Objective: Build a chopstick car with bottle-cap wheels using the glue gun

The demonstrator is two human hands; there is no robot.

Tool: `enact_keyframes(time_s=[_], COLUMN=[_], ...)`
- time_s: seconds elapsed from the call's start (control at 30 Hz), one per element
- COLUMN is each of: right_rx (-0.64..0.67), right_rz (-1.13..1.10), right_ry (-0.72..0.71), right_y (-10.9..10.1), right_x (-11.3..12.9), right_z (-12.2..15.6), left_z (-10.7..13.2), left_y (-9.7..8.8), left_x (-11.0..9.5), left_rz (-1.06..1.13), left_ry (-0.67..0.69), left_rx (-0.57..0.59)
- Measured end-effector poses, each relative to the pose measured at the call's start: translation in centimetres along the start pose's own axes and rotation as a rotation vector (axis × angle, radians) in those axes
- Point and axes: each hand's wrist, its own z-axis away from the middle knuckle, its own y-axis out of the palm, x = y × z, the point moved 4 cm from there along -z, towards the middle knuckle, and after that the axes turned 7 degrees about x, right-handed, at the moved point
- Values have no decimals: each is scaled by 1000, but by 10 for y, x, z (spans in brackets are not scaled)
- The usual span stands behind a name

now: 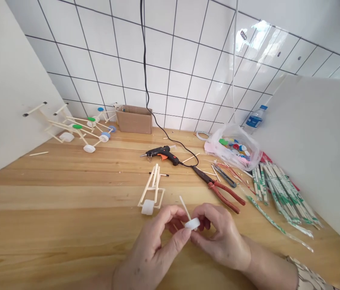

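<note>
My left hand (154, 245) and my right hand (218, 237) meet low in the middle of the view, both pinched on a white bottle cap (192, 224). A thin wooden stick (184, 208) rises from the cap, tilted up and to the left. Just beyond my hands on the wooden table (67, 209) lies a small frame of sticks (153, 189) with a white cap at its near end.
A black glue gun (163, 154) with its cable lies mid-table. Red-handled pliers (218, 187), wrapped chopsticks (281, 193) and a bag of coloured caps (234, 147) are at the right. Stick-and-cap models (79, 129) and a cardboard box (134, 119) stand at the back.
</note>
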Motion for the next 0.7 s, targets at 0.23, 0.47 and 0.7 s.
enact_keyframes(time_s=[0.23,0.47,0.7], right_rx=[-4,84,-13], right_rz=[138,112,-234], right_ry=[-84,-160,-66], right_y=[11,21,11], right_x=[5,10,5], right_z=[5,9,3], left_z=[-5,-9,-9], left_y=[-1,-2,-2], left_x=[1,17,12], left_rz=[203,320,298], left_ry=[-171,-284,-326], left_rx=[-3,-25,40])
